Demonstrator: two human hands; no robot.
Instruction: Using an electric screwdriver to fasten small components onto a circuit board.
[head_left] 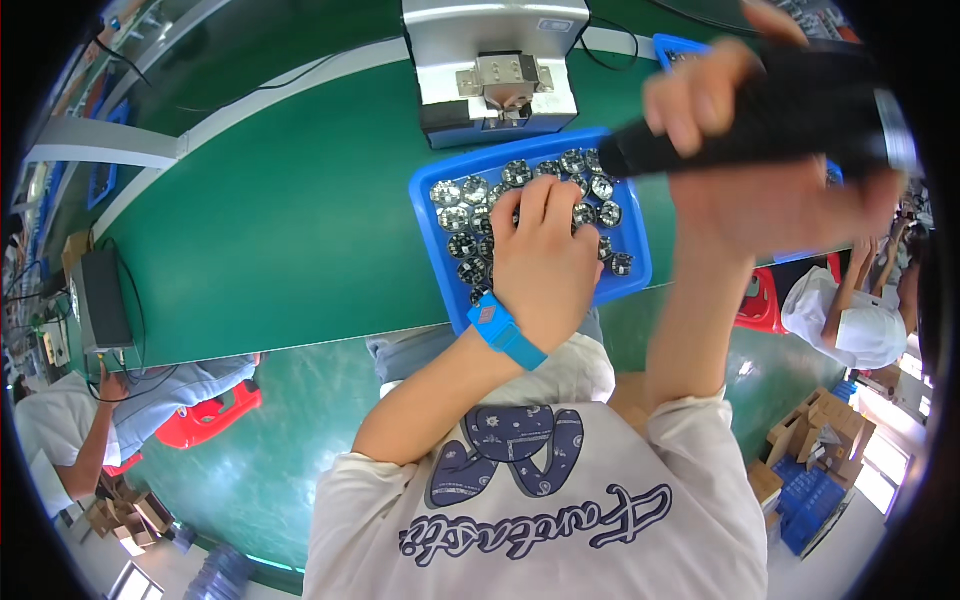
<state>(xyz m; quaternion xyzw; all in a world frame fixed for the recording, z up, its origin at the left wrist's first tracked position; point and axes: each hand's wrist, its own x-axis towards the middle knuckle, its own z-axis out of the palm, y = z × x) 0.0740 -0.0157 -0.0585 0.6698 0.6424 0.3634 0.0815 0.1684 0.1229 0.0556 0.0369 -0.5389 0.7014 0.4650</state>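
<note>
A blue plastic tray [640,240] holds several small round metal parts [462,245] with dark and silvery faces. My left hand [548,245], with a blue strap [507,330] round its wrist, reaches down into the tray. Its fingers are apart and bent over the parts; whether any part is pinched beneath them is hidden. Raised above the tray's right side and blurred by motion, my right hand [770,205] grips a black electric screwdriver [780,115]. The tool lies roughly level, its tapered black end toward the tray and a silvery collar at its other end.
Behind the tray stands a grey metal fixture [495,30] with a clamp-like mechanism on its front. A green worktop [290,220] stretches left to a black box [105,300] with cables. Another blue tray [675,48] is at the far right. People sit at both sides.
</note>
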